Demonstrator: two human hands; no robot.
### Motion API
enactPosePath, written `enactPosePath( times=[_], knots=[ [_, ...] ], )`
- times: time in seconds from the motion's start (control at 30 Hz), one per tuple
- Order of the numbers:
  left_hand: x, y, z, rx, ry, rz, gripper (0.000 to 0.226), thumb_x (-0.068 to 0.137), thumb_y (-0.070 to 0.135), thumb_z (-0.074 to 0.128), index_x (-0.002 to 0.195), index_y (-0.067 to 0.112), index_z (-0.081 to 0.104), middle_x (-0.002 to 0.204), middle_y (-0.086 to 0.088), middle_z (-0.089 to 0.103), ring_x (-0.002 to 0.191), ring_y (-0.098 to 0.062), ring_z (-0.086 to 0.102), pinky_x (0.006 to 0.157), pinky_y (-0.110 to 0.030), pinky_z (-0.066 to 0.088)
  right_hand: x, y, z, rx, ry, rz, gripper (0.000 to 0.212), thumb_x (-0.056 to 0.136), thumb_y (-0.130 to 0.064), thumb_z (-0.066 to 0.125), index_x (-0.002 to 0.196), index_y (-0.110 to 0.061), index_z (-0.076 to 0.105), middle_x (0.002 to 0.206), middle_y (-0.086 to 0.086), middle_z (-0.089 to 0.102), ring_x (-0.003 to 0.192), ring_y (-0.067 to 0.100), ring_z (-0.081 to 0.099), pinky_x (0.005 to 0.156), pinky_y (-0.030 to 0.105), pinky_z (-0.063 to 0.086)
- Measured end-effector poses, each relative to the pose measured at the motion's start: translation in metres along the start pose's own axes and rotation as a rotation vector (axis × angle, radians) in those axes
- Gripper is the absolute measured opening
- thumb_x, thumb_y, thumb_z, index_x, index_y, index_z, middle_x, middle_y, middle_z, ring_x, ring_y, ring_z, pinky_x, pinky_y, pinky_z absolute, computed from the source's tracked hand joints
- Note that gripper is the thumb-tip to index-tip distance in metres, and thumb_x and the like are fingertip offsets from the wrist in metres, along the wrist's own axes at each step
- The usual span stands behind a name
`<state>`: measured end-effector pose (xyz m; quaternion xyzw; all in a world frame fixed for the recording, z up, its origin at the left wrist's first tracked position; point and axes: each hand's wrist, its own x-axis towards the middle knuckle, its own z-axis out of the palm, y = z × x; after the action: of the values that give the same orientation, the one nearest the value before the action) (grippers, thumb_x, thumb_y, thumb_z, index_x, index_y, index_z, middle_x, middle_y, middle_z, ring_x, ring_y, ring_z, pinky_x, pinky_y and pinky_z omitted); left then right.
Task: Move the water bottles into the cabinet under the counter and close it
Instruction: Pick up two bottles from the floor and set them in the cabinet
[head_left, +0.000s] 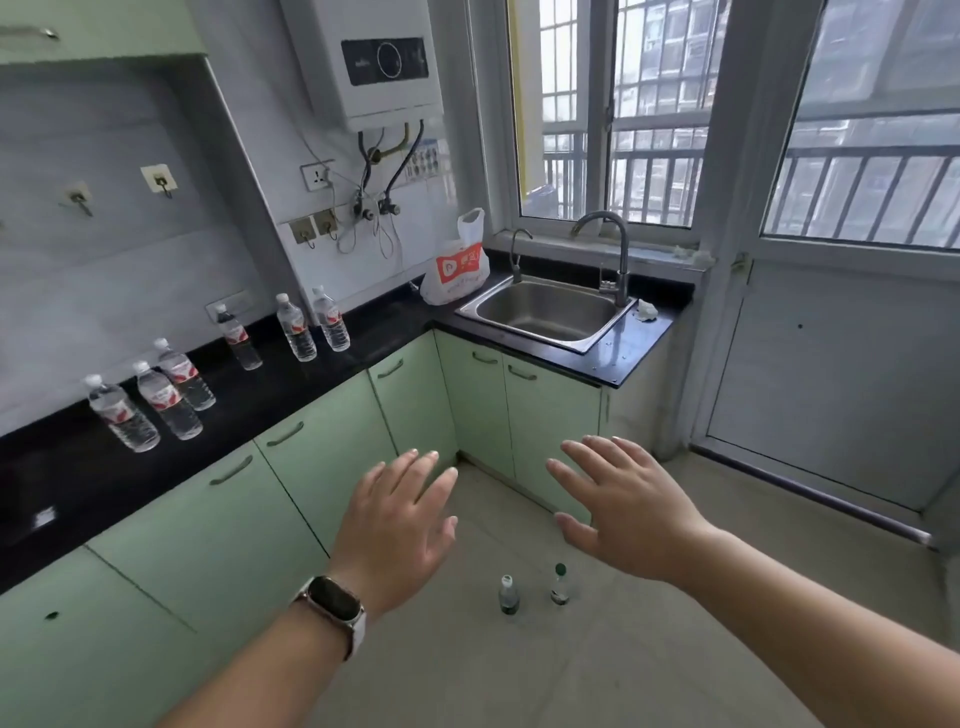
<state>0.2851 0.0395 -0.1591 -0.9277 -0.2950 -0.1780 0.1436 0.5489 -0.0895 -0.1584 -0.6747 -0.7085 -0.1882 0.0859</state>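
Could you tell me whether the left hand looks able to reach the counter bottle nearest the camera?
Probably yes: the left hand is open and empty, and that bottle stands upright on the black counter with nothing in front of it, though it may need a step leftward.

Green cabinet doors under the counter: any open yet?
Shut. Every green cabinet door in view sits flush under the black counter, no interior showing. Both the left hand and right hand are open, holding nothing.

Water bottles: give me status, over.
Left hand and right hand open, empty. Six water bottles upright on counter, cabinet doors shut. Two small bottles on floor before cabinets.
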Motion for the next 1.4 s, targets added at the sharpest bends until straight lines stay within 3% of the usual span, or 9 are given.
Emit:
enactPosePath(
  times=[0.47, 1.13, 1.4],
  knots=[
    [0.064, 0.009, 0.068, -0.047, -0.060, -0.001, 0.049, 0.086, 0.042, 0.051, 0.123, 0.017, 0.069, 0.129, -0.010, 0.065, 0.120, -0.031, 0.059, 0.102, -0.045, 0.034, 0.019, 0.049, 0.073, 0.119, -0.118, 0.018, 0.061, 0.083, -0.057, 0.047, 0.127, -0.019, 0.066, 0.126, 0.008, 0.064, 0.118, 0.030, 0.058, 0.101, 0.041, 0.045],
    [0.122, -0.110, 0.318, -0.361, -0.336, -0.070, 0.048, 0.085, 0.039, 0.048, 0.117, 0.011, 0.070, 0.126, -0.013, 0.067, 0.119, -0.035, 0.062, 0.104, -0.045, 0.030, 0.142, 0.047, 0.271, 0.250, -0.464, 0.233, 0.055, 0.085, -0.050, 0.049, 0.126, -0.015, 0.063, 0.125, 0.008, 0.062, 0.115, 0.031, 0.058, 0.096, 0.041, 0.047],
    [0.129, -0.096, 0.414, -0.403, -0.413, -0.120, 0.050, 0.087, 0.040, 0.047, 0.124, 0.012, 0.068, 0.136, -0.013, 0.062, 0.129, -0.032, 0.053, 0.109, -0.045, 0.029, 0.134, 0.070, 0.369, 0.328, -0.576, 0.225, 0.055, 0.085, -0.049, 0.049, 0.126, -0.015, 0.063, 0.128, 0.010, 0.063, 0.116, 0.033, 0.059, 0.096, 0.042, 0.048]
  ],
)
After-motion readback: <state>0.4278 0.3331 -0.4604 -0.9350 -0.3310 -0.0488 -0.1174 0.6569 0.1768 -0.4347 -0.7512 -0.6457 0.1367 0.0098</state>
